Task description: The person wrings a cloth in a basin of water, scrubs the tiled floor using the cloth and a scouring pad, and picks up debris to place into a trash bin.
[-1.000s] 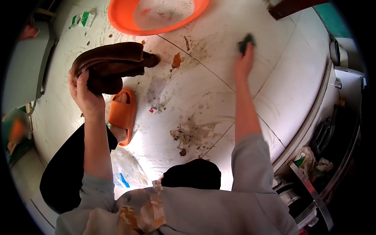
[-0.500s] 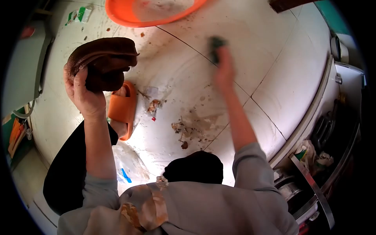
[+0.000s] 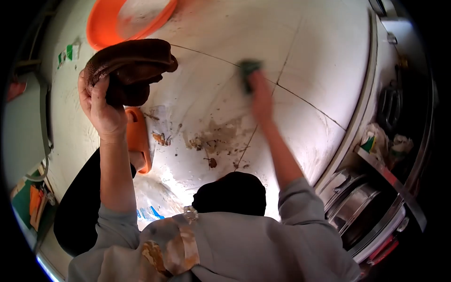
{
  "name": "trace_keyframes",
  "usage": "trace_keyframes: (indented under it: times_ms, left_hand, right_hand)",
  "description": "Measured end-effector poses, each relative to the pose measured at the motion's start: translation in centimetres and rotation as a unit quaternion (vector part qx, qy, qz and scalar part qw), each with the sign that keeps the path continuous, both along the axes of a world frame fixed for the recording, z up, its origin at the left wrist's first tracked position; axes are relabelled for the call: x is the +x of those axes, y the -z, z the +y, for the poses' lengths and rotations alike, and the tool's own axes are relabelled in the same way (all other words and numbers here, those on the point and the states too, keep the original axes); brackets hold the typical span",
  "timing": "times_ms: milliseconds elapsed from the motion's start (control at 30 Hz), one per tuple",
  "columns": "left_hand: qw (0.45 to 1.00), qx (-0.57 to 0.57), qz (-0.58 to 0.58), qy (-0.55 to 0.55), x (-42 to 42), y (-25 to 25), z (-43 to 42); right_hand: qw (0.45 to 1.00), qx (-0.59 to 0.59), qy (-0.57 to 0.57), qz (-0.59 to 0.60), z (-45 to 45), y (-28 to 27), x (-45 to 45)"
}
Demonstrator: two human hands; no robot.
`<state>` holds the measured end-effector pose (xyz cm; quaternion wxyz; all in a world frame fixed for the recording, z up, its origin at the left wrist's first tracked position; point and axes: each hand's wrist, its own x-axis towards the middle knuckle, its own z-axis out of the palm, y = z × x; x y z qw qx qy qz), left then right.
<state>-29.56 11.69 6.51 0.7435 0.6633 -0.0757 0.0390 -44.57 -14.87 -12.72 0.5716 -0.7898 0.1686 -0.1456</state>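
A folded brown cloth (image 3: 131,61) is gripped in my left hand (image 3: 104,105), held up above the floor with my thumb over its near side. My right hand (image 3: 261,96) is stretched forward and closed on a dark green scouring pad (image 3: 249,70), which lies against the pale tiled floor (image 3: 310,66). Motion blurs the pad and the fingers. Between my arms, a patch of brown dirt and scraps (image 3: 218,138) is spread on the tiles, nearer to me than the pad.
An orange basin (image 3: 101,28) with cloudy liquid stands at the far left. My foot wears an orange slipper (image 3: 137,141). Plastic wrapping (image 3: 157,192) lies near my knee. On the right is an open drawer with metal pans (image 3: 352,204). A green-white packet (image 3: 68,55) lies left.
My right hand has moved slightly left and nearer with the scouring pad. The view has turned, so the basin appears further left. The brown cloth stays in my left hand.
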Motion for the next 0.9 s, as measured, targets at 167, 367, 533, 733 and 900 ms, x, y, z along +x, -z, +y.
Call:
trace_keyframes:
  times_ms: [167, 367, 533, 733, 900]
  left_hand:
    - [0.999, -0.006, 0.007, 0.050, -0.8, 0.7, -2.9]
    - [0.998, -0.023, 0.022, 0.063, -0.1, -0.7, -5.7]
    - [0.995, 0.002, 0.021, 0.096, -0.8, 0.9, -6.7]
    - [0.993, -0.027, 0.054, 0.102, -2.5, 0.2, -9.7]
    - [0.994, 0.030, -0.005, 0.105, -2.6, -0.7, -11.7]
  right_hand:
    - [0.964, -0.251, 0.092, -0.004, -4.2, 1.2, 1.9]
    - [0.936, -0.155, -0.306, -0.072, 13.4, 3.1, -9.6]
    - [0.961, -0.166, 0.220, 0.019, -8.3, 1.5, -11.4]
    - [0.980, -0.045, 0.175, 0.086, -3.3, 3.0, -10.2]
    - [0.977, -0.154, -0.125, -0.080, 11.9, 2.7, -12.6]
